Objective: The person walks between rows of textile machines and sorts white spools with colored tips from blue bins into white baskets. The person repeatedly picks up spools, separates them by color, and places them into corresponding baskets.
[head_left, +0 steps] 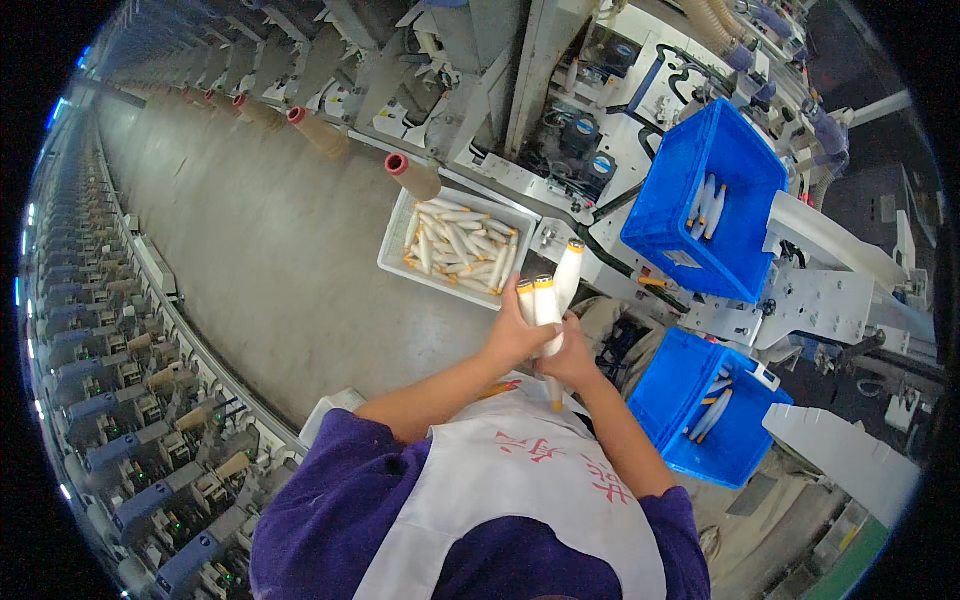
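Note:
In front of my apron, both hands are closed around a bunch of white yarn bobbins (547, 312) with orange-yellow bands at their ends. My left hand (514, 335) wraps the bunch from the left. Close beside it, my right hand (571, 359) grips from the right, lower down. One bobbin (568, 272) leans up higher than the others, and another's orange tip points down below my hands. Palms and some fingers are hidden behind the yarn. Just beyond my hands stands a white crate (388, 258) full of similar bobbins (455, 240).
To the right, an upper blue crate (742, 262) and a lower blue crate (655, 385) each hold a few bobbins. Tan cones (415, 180) with red tops stand along the machine frame. A long row of spindle machinery (150, 480) curves past on the left beside the grey floor (240, 220).

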{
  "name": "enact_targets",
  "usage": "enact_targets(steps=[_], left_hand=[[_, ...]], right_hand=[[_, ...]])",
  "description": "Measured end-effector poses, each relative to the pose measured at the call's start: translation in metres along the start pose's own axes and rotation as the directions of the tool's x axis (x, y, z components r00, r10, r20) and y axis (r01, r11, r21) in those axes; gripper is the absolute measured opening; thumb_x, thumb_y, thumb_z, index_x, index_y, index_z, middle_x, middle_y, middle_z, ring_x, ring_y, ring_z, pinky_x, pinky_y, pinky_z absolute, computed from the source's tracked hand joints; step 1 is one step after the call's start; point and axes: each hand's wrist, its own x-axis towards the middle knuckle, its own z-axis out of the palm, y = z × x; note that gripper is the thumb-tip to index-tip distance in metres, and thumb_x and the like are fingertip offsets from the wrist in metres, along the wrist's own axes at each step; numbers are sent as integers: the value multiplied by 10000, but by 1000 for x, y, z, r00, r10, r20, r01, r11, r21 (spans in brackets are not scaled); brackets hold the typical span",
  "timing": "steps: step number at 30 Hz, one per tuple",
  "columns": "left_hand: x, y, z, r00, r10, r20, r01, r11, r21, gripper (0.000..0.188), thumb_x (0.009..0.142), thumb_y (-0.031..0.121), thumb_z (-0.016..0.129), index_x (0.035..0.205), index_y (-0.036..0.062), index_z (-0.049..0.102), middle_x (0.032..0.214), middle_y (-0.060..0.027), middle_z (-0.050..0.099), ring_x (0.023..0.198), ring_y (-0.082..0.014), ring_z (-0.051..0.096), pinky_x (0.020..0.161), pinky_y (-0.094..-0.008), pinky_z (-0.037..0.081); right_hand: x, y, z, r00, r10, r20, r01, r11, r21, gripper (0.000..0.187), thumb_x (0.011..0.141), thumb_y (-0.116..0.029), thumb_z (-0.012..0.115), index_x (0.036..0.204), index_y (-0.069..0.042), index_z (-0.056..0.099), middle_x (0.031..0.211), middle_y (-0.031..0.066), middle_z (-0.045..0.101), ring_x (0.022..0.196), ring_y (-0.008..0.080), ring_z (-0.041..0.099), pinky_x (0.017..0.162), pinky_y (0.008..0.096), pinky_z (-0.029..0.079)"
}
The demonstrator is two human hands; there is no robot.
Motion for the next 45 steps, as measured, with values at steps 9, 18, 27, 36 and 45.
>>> enact_targets(steps=[9, 18, 27, 36, 45], left_hand=[[10, -12, -13, 975, 92, -200, -25, 949, 314, 960, 612, 111, 712, 1367, 0, 130, 1217, -247, 432, 1080, -306, 502, 889, -368, 432], [74, -24, -86, 960, 279, -8, -155, 554, 818, 802, 689, 271, 699, 1313, -43, 303, 1298, -273, 353, 1221, -385, 344, 1015, -432, 298], [10, -1, 76, 688, -218, 692, 278, 960, 26, 255, 906, 253, 519, 1057, 50, 491, 822, -22, 580, 724, -105, 535, 633, -251, 429], [-14, 48, 192, 583, -289, 759, -154, 878, 453, 360, 863, 187, 536, 1149, -8, 435, 671, -40, 522, 503, -113, 495, 467, -275, 429], [-81, 21, 381, 459, -186, 869, -479, 772, 418, 387, 856, 127, 504, 1213, 6, 417, 743, -64, 542, 523, -130, 519, 463, -276, 444]], right_hand=[[-3, -6, 14, 985, -158, -64, 148, 978, -146, 907, 623, -263, 808, 1362, -32, 336, 1297, 186, 308, 949, 266, 519, 864, 341, 436], [-28, 15, -19, 967, -73, -244, 74, 997, -6, 386, 811, -148, 627, 1193, -176, 583, 801, 68, 507, 706, 155, 507, 653, 289, 435], [-96, 22, -32, 959, 78, -274, 5, 957, 291, 140, 824, -59, 596, 962, -38, 594, 836, 53, 607, 700, 102, 555, 608, 249, 455], [-230, 139, -16, 661, 350, -664, 129, 818, 560, 169, 836, -36, 551, 1002, -52, 583, 937, 50, 621, 832, 149, 594, 748, 288, 489], [-313, 232, 28, 461, 551, -696, 351, 607, 713, 193, 812, -4, 547, 999, -23, 589, 914, 54, 637, 775, 119, 583, 692, 254, 471]])
